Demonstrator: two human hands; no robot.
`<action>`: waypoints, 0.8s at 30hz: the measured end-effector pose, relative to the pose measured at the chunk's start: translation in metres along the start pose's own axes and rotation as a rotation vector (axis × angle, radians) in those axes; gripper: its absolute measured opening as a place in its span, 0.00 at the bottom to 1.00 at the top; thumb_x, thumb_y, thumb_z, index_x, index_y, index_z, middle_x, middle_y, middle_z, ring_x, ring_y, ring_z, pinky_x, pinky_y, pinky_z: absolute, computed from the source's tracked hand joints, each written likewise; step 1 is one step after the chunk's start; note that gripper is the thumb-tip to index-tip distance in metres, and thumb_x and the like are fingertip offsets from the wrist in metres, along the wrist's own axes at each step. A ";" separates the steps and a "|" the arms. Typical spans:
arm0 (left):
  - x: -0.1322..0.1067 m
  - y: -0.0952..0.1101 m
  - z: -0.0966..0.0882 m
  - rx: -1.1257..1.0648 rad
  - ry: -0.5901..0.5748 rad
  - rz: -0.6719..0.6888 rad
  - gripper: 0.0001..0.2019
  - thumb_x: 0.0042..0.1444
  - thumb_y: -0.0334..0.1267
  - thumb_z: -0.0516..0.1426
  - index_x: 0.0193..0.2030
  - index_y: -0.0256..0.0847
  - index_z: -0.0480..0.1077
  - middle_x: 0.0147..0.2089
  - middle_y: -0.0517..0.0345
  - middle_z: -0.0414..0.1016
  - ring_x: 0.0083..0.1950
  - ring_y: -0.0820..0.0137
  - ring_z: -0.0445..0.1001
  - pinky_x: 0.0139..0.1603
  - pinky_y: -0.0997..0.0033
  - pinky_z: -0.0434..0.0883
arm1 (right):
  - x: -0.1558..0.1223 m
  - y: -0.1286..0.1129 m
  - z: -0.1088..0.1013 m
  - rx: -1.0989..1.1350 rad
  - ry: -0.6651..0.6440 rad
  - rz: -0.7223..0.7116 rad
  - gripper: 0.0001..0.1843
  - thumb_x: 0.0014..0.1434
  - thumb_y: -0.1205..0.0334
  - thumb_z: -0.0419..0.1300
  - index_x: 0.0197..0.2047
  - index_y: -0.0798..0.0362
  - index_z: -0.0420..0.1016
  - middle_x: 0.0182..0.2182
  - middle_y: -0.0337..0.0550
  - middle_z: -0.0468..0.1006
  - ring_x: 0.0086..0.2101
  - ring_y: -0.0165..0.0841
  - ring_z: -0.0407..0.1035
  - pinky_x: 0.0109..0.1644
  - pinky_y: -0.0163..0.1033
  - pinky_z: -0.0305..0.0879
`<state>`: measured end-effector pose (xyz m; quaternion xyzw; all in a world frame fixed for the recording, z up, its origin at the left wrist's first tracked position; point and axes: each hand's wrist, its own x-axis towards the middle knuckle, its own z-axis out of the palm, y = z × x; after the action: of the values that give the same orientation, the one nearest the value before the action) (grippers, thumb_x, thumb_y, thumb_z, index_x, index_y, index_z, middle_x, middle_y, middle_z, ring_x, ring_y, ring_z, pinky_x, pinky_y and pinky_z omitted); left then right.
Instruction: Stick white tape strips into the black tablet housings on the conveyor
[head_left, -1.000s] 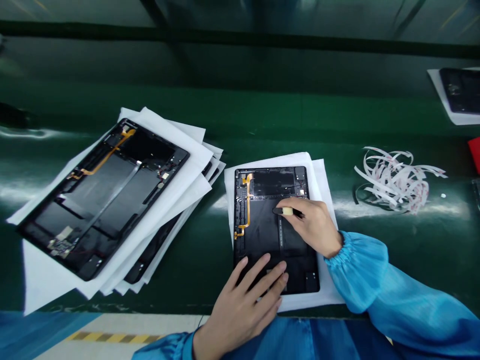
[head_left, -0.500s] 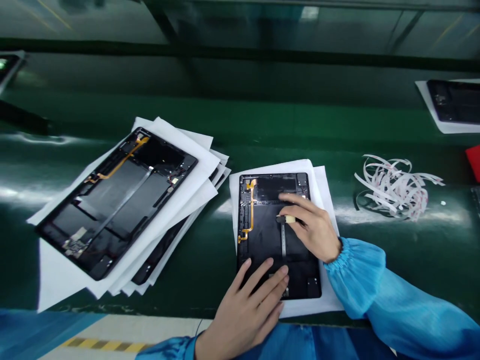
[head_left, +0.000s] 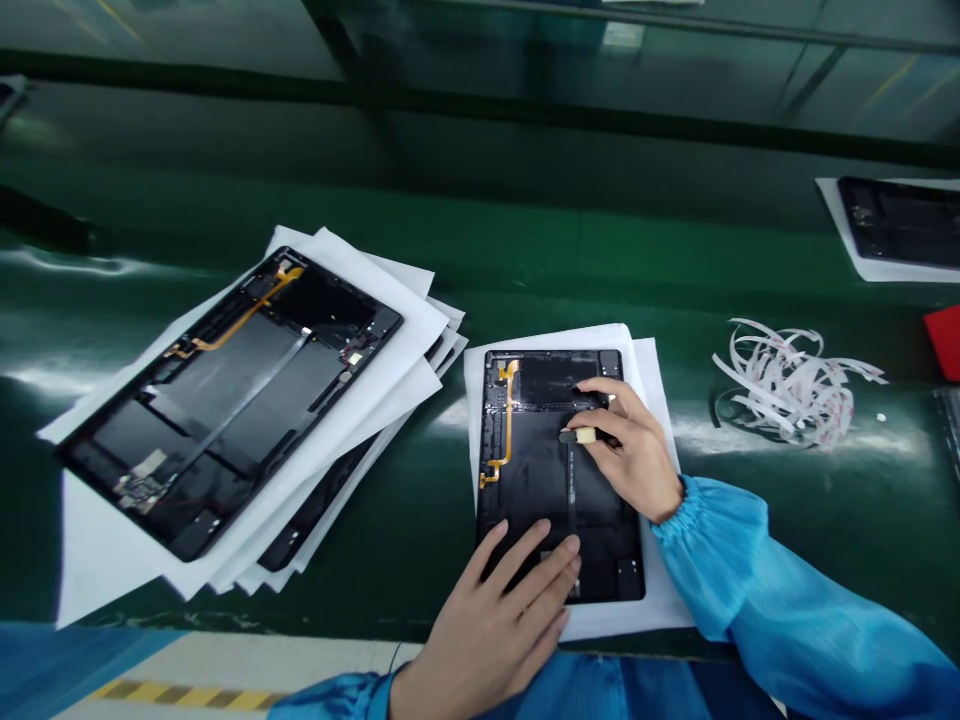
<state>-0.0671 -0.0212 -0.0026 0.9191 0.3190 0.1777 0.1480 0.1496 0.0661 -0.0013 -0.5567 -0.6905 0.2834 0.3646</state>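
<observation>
My right hand [head_left: 630, 450] pinches a small black tool with a cream band [head_left: 582, 436], its tip resting on a narrow dark strip [head_left: 571, 495] on a black tablet back housing [head_left: 525, 470]. My left hand [head_left: 491, 620] lies flat on the housing's lower edge, fingers apart, holding nothing. An orange flex cable [head_left: 510, 420] runs down the housing's left side. White paper [head_left: 664, 570] lies beneath the housing.
On the left, another black tablet housing [head_left: 225, 400] tops a tilted stack of white paper sheets [head_left: 405, 340]. Curled white-and-pink film strips [head_left: 787, 385] lie to the right. A further housing [head_left: 900, 222] and a red object [head_left: 943, 342] sit farther right on the glossy green belt [head_left: 525, 250].
The whole view has drifted slightly, with the scene sliding right and down. My right hand and its tool stay on the strip, and my left hand has not shifted on the housing.
</observation>
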 end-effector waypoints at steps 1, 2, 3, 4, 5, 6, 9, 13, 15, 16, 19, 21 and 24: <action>0.000 0.000 0.000 0.002 0.004 0.002 0.15 0.64 0.44 0.58 0.54 0.43 0.76 0.60 0.62 0.75 0.65 0.64 0.65 0.75 0.58 0.39 | 0.000 0.000 0.000 -0.005 -0.002 0.000 0.17 0.55 0.78 0.55 0.39 0.50 0.79 0.55 0.46 0.72 0.31 0.30 0.66 0.39 0.42 0.73; 0.000 0.000 0.000 0.005 0.008 0.001 0.15 0.64 0.44 0.57 0.53 0.43 0.76 0.60 0.62 0.76 0.65 0.64 0.65 0.75 0.58 0.39 | 0.000 0.000 0.000 -0.009 -0.003 -0.003 0.17 0.55 0.78 0.55 0.39 0.50 0.79 0.55 0.46 0.72 0.30 0.30 0.66 0.39 0.42 0.73; 0.000 0.001 0.000 0.006 0.014 0.000 0.14 0.64 0.43 0.57 0.53 0.43 0.76 0.59 0.61 0.76 0.65 0.64 0.65 0.75 0.58 0.39 | 0.000 0.000 0.000 -0.013 -0.006 -0.007 0.17 0.55 0.78 0.55 0.39 0.50 0.79 0.56 0.46 0.71 0.30 0.30 0.66 0.39 0.41 0.73; 0.000 0.001 0.000 0.005 0.021 -0.002 0.14 0.65 0.43 0.57 0.53 0.42 0.76 0.59 0.61 0.76 0.65 0.64 0.65 0.75 0.59 0.40 | 0.000 0.000 0.001 -0.017 -0.007 -0.012 0.17 0.55 0.78 0.55 0.39 0.50 0.79 0.56 0.46 0.71 0.30 0.30 0.66 0.39 0.41 0.73; 0.000 0.001 0.000 0.003 0.027 -0.005 0.14 0.64 0.43 0.57 0.53 0.42 0.76 0.59 0.61 0.77 0.65 0.64 0.65 0.75 0.59 0.40 | 0.000 0.000 0.001 -0.021 -0.008 -0.013 0.17 0.56 0.78 0.55 0.39 0.50 0.79 0.56 0.46 0.71 0.30 0.30 0.66 0.39 0.41 0.73; 0.000 0.001 0.000 0.000 0.030 -0.008 0.14 0.64 0.43 0.57 0.53 0.42 0.76 0.58 0.62 0.77 0.65 0.64 0.65 0.75 0.59 0.40 | 0.000 0.000 0.001 -0.025 -0.007 -0.015 0.17 0.56 0.78 0.55 0.39 0.50 0.79 0.56 0.46 0.71 0.31 0.30 0.67 0.39 0.41 0.73; 0.001 0.002 0.000 -0.012 0.034 -0.012 0.14 0.64 0.43 0.58 0.52 0.42 0.76 0.58 0.62 0.77 0.65 0.65 0.65 0.75 0.60 0.41 | -0.001 0.002 0.002 -0.029 0.004 -0.033 0.16 0.57 0.77 0.55 0.40 0.50 0.79 0.56 0.46 0.71 0.33 0.31 0.68 0.42 0.41 0.74; 0.000 0.002 0.002 -0.024 0.046 -0.004 0.13 0.63 0.42 0.58 0.52 0.41 0.76 0.57 0.61 0.78 0.64 0.64 0.65 0.74 0.60 0.41 | -0.001 0.002 0.003 -0.026 0.003 -0.053 0.15 0.57 0.77 0.56 0.40 0.51 0.78 0.56 0.46 0.71 0.34 0.31 0.69 0.44 0.41 0.74; 0.000 0.001 0.001 -0.024 0.052 -0.015 0.15 0.63 0.44 0.58 0.52 0.41 0.76 0.57 0.60 0.78 0.64 0.63 0.65 0.74 0.59 0.41 | 0.000 0.002 0.003 -0.035 -0.011 -0.046 0.15 0.58 0.77 0.56 0.40 0.50 0.78 0.56 0.46 0.71 0.34 0.31 0.70 0.44 0.42 0.75; 0.000 0.000 -0.001 -0.014 0.050 -0.021 0.17 0.64 0.47 0.58 0.53 0.41 0.76 0.57 0.58 0.77 0.64 0.62 0.65 0.74 0.59 0.41 | 0.000 0.001 0.003 -0.039 -0.014 -0.040 0.15 0.58 0.76 0.56 0.40 0.50 0.78 0.56 0.46 0.71 0.35 0.32 0.71 0.45 0.42 0.75; 0.002 -0.005 -0.009 0.092 -0.005 -0.018 0.28 0.62 0.58 0.55 0.61 0.41 0.72 0.61 0.48 0.73 0.66 0.55 0.61 0.73 0.55 0.39 | 0.002 0.000 0.004 -0.020 0.025 -0.019 0.18 0.59 0.76 0.55 0.47 0.49 0.75 0.55 0.46 0.71 0.43 0.35 0.73 0.49 0.43 0.74; 0.006 -0.010 -0.014 0.184 -0.057 -0.018 0.35 0.59 0.64 0.53 0.65 0.43 0.68 0.64 0.43 0.68 0.68 0.49 0.57 0.72 0.52 0.36 | 0.003 -0.001 0.004 0.017 0.080 -0.001 0.20 0.60 0.75 0.55 0.53 0.48 0.72 0.54 0.47 0.71 0.44 0.35 0.72 0.50 0.42 0.74; 0.020 -0.018 -0.020 0.246 -0.092 -0.059 0.41 0.54 0.69 0.53 0.68 0.46 0.63 0.68 0.41 0.63 0.68 0.44 0.56 0.71 0.49 0.38 | 0.004 0.000 0.004 0.088 0.181 0.048 0.17 0.62 0.72 0.56 0.52 0.48 0.71 0.51 0.46 0.72 0.31 0.28 0.69 0.42 0.39 0.74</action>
<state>-0.0708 0.0082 0.0131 0.9276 0.3584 0.0903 0.0536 0.1460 0.0700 -0.0032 -0.5801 -0.6280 0.2707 0.4426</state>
